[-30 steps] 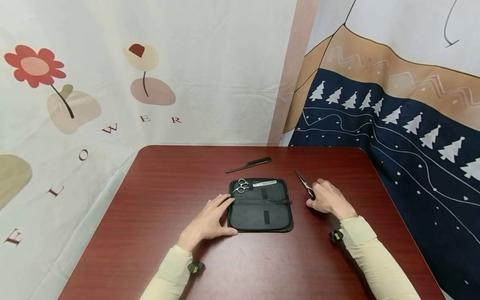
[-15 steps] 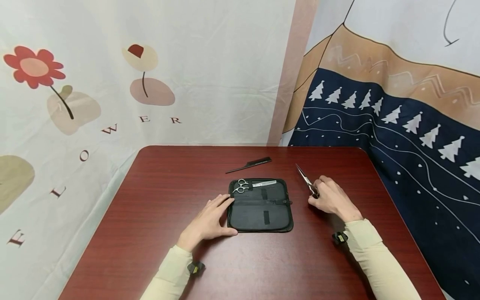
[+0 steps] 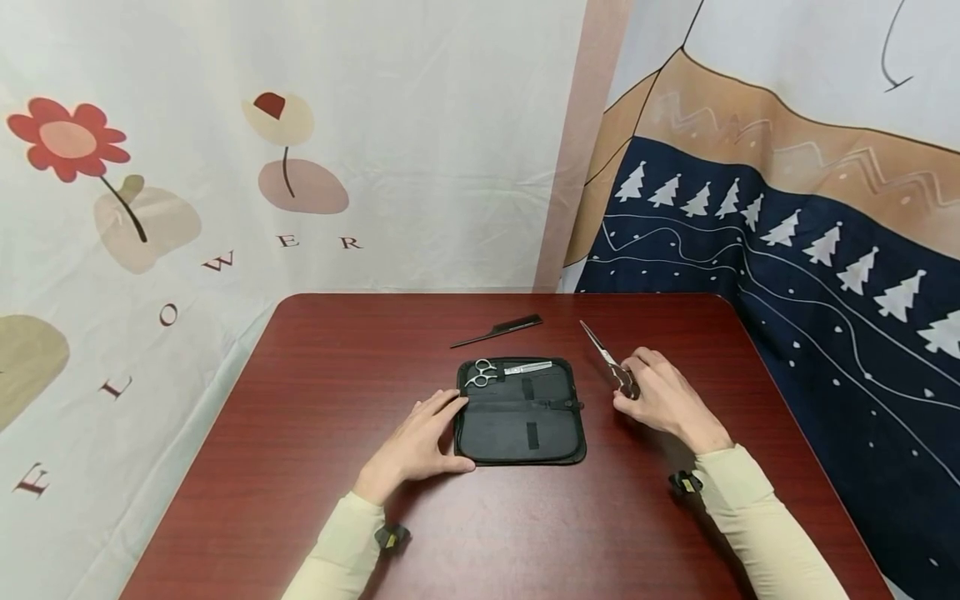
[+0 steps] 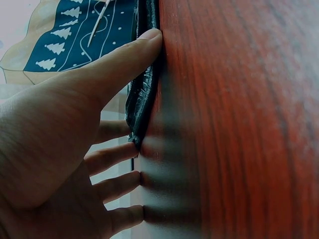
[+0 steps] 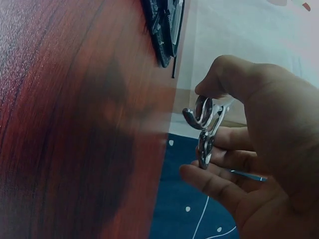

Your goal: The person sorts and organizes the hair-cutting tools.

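Observation:
My right hand [image 3: 663, 396] pinches a pair of scissors [image 3: 606, 354] by the finger rings, blades pointing away and slightly left. In the right wrist view the scissors' rings [image 5: 204, 117] sit between thumb and fingers, held above the table. A black zip case [image 3: 517, 429] lies opened flat on the table, with silver thinning shears [image 3: 525, 367] strapped along its far side. My left hand [image 3: 416, 446] rests at the case's left edge, fingers spread. Seen from the left wrist, the thumb [image 4: 134, 52] lies against the edge of the case [image 4: 142, 99].
A black tail comb [image 3: 510, 327] lies beyond the case. The reddish wood table [image 3: 322, 375] reaches back to a white flower-print curtain [image 3: 450, 167] and a navy tree-print curtain [image 3: 750, 250].
My right hand has lifted the scissors slightly away from me, and their tips have swung a little left. The left hand, case and comb stay where they were.

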Demonstrator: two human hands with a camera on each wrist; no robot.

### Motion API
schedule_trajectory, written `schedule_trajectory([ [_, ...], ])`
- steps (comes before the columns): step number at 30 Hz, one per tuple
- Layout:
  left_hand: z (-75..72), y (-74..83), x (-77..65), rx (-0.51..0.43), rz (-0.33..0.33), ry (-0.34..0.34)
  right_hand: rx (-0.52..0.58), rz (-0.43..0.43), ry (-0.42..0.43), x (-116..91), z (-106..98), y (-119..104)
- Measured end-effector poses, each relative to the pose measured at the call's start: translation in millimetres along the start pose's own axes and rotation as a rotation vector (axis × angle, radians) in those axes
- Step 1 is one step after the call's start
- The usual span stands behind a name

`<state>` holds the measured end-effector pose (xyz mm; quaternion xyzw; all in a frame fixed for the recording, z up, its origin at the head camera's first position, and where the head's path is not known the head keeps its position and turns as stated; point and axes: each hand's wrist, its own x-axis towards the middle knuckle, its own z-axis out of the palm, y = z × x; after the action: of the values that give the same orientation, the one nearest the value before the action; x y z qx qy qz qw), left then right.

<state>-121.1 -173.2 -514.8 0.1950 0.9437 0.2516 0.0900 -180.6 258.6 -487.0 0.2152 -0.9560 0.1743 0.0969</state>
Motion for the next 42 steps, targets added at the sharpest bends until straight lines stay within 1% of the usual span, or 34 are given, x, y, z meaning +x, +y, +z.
schedule_trajectory([
  [7,0.0,-0.9,-0.5,-0.008,-0.005,-0.005,-0.008,-0.089,0.034,1.8,-3.1,-6.6],
  [12,-0.6,-0.7,-0.5,-0.009,-0.007,-0.006,-0.013,-0.128,0.033,3.6,-5.4,-9.5],
  [22,-2.2,1.3,-0.1,-0.001,-0.005,-0.01,-0.026,-0.177,-0.016,4.5,-6.9,-13.8],
  [34,-1.6,1.0,-0.7,-0.004,0.001,-0.004,-0.031,-0.302,-0.053,11.4,-4.1,-16.8],
  [36,-1.5,0.6,-0.8,-0.006,0.002,-0.005,-0.033,-0.31,-0.067,11.8,-3.7,-18.0],
  [42,-1.5,-0.3,-1.1,-0.01,0.002,-0.006,-0.045,-0.293,-0.133,10.4,-1.9,-21.0],
])
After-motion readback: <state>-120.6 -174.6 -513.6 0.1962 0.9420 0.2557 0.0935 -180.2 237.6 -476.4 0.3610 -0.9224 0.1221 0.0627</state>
